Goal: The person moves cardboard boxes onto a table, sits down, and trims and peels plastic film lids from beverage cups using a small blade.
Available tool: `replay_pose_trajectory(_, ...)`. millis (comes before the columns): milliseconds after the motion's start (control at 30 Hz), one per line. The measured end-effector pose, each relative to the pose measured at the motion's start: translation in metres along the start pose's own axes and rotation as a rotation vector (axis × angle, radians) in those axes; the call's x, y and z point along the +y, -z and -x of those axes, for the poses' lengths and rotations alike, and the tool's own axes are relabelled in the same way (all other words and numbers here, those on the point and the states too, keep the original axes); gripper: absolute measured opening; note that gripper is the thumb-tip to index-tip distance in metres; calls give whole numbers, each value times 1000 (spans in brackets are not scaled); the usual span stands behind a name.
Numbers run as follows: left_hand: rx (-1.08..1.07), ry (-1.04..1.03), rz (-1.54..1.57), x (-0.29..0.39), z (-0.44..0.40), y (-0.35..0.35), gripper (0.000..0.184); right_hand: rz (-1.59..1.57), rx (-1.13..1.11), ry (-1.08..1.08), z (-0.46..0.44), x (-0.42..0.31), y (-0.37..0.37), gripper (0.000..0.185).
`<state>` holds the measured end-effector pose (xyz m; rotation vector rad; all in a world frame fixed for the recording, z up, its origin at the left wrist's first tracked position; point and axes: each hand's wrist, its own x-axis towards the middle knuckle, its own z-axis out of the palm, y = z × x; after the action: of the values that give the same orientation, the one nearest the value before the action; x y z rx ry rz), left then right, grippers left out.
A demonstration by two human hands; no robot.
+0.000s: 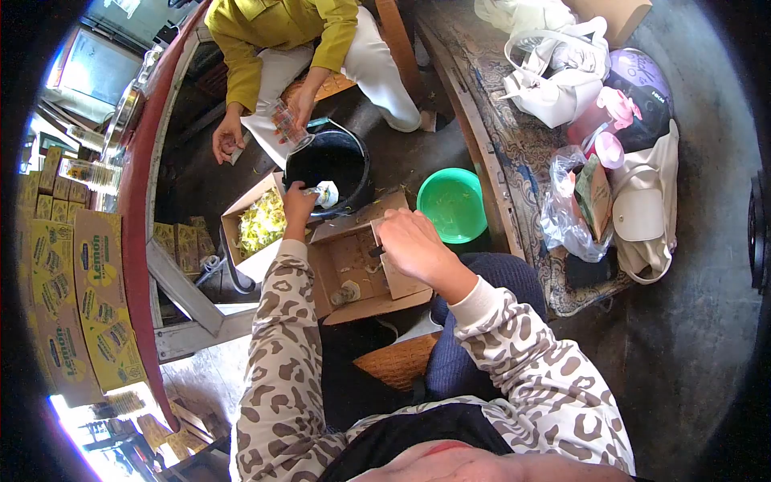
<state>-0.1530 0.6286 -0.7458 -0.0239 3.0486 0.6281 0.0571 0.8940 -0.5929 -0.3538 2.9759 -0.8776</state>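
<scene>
My left hand (297, 207) is closed on a small white printed item (325, 194) at the near rim of a black bucket (353, 165); whether it is a cup or a wrapper I cannot make out. Over an open cardboard box (325, 269), my right hand (414, 245) has its fingers curled. A small dark end shows beneath that hand, but the thing itself is mostly hidden. Inside the box lies a clear plastic cup (347, 292) among small scraps. Left of the bucket, another carton (230, 229) holds yellow and white scraps (262, 222).
A green basin (452, 206) stands right of the bucket. Opposite sits a person in a yellow top (277, 28), holding a clear printed cup (287, 122). Bags (642, 205) and a pink jug (590, 120) lie on the patterned bench at right. Yellow lemon cartons (100, 297) are stacked at left.
</scene>
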Motion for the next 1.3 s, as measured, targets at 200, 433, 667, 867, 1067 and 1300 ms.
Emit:
replay_pose_trajectory(200, -98, -127, -179, -11, 9, -11, 39, 7, -12, 3, 0, 0, 0, 11)
replay_pose_trajectory(433, 28, -193, -135, -20, 12, -16, 35, 14, -15, 5, -2, 1, -3, 9)
replay_pose_trajectory(667, 111, -209, -33, -16, 15, -12, 37, 21, -10, 21, 0, 2, -3, 10)
replay_pose_trajectory(867, -66, -252, -177, -29, 12, -19, 36, 58, 35, 36, 0, 2, -7, 8)
replay_pose_trajectory(1067, 144, -182, -34, -18, 20, -16, 37, 50, 30, 39, 0, 1, -7, 7)
replay_pose_trajectory(1300, -90, -194, -253, -19, 23, -17, 35, 51, -16, 38, 0, 0, -7, 9)
